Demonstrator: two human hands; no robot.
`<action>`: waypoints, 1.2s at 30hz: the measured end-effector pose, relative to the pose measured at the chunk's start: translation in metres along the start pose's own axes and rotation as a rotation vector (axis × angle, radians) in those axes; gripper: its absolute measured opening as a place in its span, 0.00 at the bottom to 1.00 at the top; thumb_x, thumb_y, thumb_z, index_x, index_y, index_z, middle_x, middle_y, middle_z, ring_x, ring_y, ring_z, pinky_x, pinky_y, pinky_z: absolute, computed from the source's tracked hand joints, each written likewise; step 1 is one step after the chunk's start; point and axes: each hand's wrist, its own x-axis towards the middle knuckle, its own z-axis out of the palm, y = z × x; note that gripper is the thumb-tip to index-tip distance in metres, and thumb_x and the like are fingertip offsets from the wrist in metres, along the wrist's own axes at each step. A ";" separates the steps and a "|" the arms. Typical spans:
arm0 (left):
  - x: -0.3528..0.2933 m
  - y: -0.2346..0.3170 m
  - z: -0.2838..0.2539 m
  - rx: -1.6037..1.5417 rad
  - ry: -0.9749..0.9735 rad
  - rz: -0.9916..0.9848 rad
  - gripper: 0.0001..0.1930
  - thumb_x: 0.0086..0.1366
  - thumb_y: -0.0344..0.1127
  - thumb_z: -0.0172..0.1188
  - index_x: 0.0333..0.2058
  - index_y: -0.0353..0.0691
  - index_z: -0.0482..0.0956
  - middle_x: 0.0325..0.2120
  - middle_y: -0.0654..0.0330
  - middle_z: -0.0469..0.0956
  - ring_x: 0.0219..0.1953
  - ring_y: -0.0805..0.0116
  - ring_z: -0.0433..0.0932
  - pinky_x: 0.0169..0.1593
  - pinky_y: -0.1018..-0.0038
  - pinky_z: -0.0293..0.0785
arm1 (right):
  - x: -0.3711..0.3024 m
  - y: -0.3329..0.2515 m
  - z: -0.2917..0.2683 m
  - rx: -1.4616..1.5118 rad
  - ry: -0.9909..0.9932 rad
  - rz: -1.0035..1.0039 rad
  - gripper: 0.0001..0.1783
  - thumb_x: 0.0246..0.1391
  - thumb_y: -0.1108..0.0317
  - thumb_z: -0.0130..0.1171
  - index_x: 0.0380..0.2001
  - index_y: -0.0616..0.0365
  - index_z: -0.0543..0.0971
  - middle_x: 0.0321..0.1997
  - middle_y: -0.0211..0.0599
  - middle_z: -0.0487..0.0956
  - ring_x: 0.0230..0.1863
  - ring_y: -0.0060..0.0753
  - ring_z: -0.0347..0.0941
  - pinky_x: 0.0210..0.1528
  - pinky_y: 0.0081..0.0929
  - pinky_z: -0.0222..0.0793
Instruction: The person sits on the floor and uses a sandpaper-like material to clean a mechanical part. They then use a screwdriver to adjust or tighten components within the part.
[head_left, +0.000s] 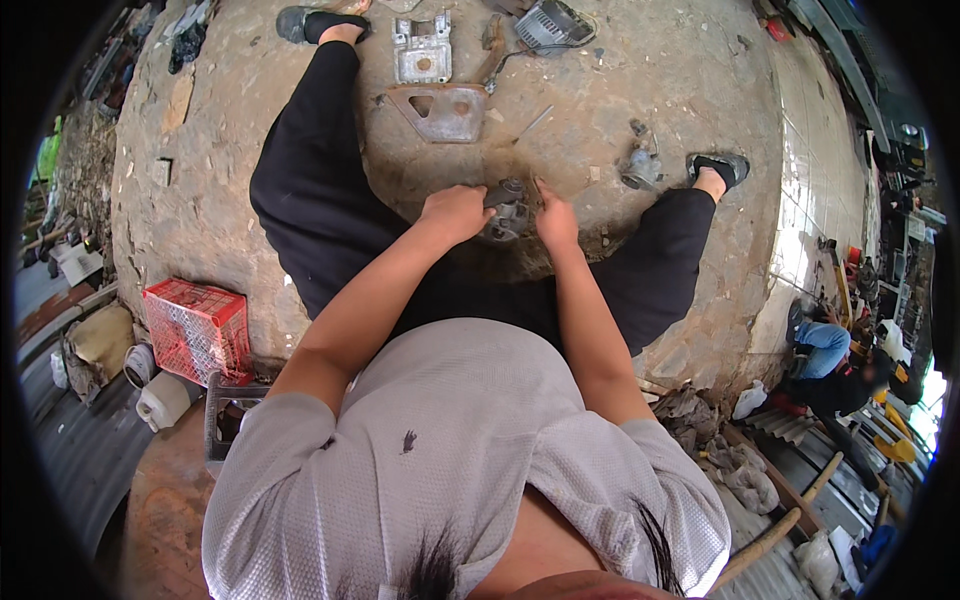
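Between my spread legs, a dark metal machine part (508,218) with rounded shapes sits low over the dirty floor. My left hand (458,214) is closed on its left side, fingers curled at its upper edge. Just right of the part, my right hand (556,218) is closed with the forefinger side pointing forward. Something thin and small seems to be in its fingers, too small to name. Beyond the hands lie a flat metal bracket (438,112) with cut-outs and a thin rod (533,124).
A silvery metal housing (422,52) and a grey motor-like unit (552,26) lie farther ahead. Near my right foot is a small metal part (640,168). A red crate (200,325) stands at left, beside a white jug (167,400). Another person (838,375) sits at far right.
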 end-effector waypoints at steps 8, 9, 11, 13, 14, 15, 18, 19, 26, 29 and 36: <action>0.047 -0.012 -0.021 0.009 -0.052 0.075 0.19 0.72 0.50 0.61 0.50 0.42 0.86 0.45 0.47 0.86 0.51 0.43 0.84 0.56 0.48 0.78 | 0.008 0.018 0.014 0.007 -0.125 0.293 0.35 0.53 0.86 0.52 0.65 0.53 0.79 0.70 0.46 0.77 0.71 0.49 0.72 0.69 0.42 0.73; 0.047 -0.015 -0.019 0.025 -0.052 0.076 0.19 0.72 0.50 0.61 0.49 0.42 0.85 0.45 0.47 0.86 0.51 0.43 0.83 0.56 0.48 0.78 | 0.007 0.009 0.012 0.032 -0.009 0.109 0.35 0.53 0.87 0.53 0.65 0.54 0.79 0.70 0.47 0.77 0.71 0.49 0.72 0.70 0.42 0.73; 0.054 -0.018 -0.028 0.058 -0.029 0.085 0.19 0.72 0.50 0.61 0.49 0.41 0.85 0.44 0.46 0.86 0.51 0.43 0.83 0.56 0.48 0.78 | 0.019 -0.025 -0.011 0.081 0.238 -0.277 0.36 0.52 0.87 0.53 0.66 0.56 0.78 0.69 0.49 0.77 0.72 0.50 0.72 0.71 0.42 0.72; 0.052 -0.021 -0.019 0.042 -0.023 0.142 0.19 0.72 0.50 0.61 0.49 0.40 0.85 0.44 0.45 0.86 0.51 0.42 0.83 0.55 0.47 0.78 | 0.017 -0.018 0.003 0.115 0.144 -0.225 0.37 0.51 0.88 0.53 0.66 0.57 0.78 0.70 0.49 0.77 0.73 0.49 0.71 0.72 0.42 0.70; 0.051 -0.023 -0.016 0.034 -0.020 0.169 0.19 0.72 0.50 0.61 0.49 0.40 0.84 0.43 0.45 0.86 0.51 0.41 0.83 0.55 0.47 0.78 | 0.015 -0.015 0.011 0.133 0.096 -0.200 0.37 0.51 0.89 0.53 0.66 0.58 0.78 0.70 0.49 0.77 0.73 0.49 0.71 0.72 0.42 0.70; 0.047 -0.022 -0.015 0.034 -0.039 0.168 0.19 0.72 0.49 0.60 0.49 0.40 0.84 0.43 0.45 0.86 0.50 0.41 0.83 0.54 0.47 0.78 | 0.011 -0.007 0.018 0.113 0.078 -0.102 0.37 0.50 0.89 0.53 0.66 0.58 0.78 0.70 0.49 0.77 0.73 0.49 0.70 0.72 0.42 0.70; 0.040 -0.020 -0.020 0.022 -0.047 0.166 0.19 0.72 0.49 0.60 0.49 0.38 0.83 0.42 0.44 0.86 0.49 0.40 0.83 0.53 0.46 0.77 | 0.015 -0.001 0.014 0.127 0.176 -0.111 0.38 0.50 0.90 0.53 0.66 0.59 0.78 0.69 0.51 0.77 0.73 0.50 0.71 0.72 0.42 0.70; 0.038 -0.022 -0.016 0.004 -0.038 0.164 0.19 0.72 0.48 0.60 0.49 0.38 0.83 0.41 0.43 0.86 0.49 0.39 0.83 0.53 0.46 0.77 | 0.014 -0.012 0.010 0.158 0.167 -0.175 0.38 0.50 0.90 0.52 0.66 0.59 0.78 0.69 0.51 0.77 0.73 0.50 0.71 0.72 0.42 0.70; 0.040 -0.031 -0.007 0.014 -0.022 0.198 0.20 0.73 0.49 0.58 0.48 0.36 0.82 0.42 0.42 0.85 0.48 0.39 0.83 0.52 0.47 0.78 | 0.003 -0.033 0.007 0.230 0.175 -0.062 0.34 0.52 0.89 0.50 0.64 0.62 0.79 0.66 0.55 0.79 0.68 0.54 0.75 0.69 0.43 0.73; 0.042 -0.022 -0.013 -0.027 -0.049 0.197 0.21 0.73 0.49 0.58 0.48 0.35 0.82 0.42 0.42 0.85 0.49 0.38 0.83 0.52 0.47 0.77 | 0.001 -0.017 0.017 0.176 0.165 -0.054 0.33 0.53 0.87 0.51 0.64 0.62 0.79 0.64 0.58 0.79 0.65 0.57 0.77 0.67 0.44 0.75; 0.038 -0.024 -0.011 -0.032 -0.018 0.198 0.22 0.73 0.50 0.59 0.53 0.37 0.83 0.46 0.39 0.84 0.52 0.38 0.82 0.55 0.48 0.76 | -0.005 -0.033 0.016 0.198 0.194 -0.061 0.33 0.55 0.87 0.51 0.65 0.60 0.77 0.63 0.57 0.80 0.63 0.57 0.78 0.64 0.46 0.76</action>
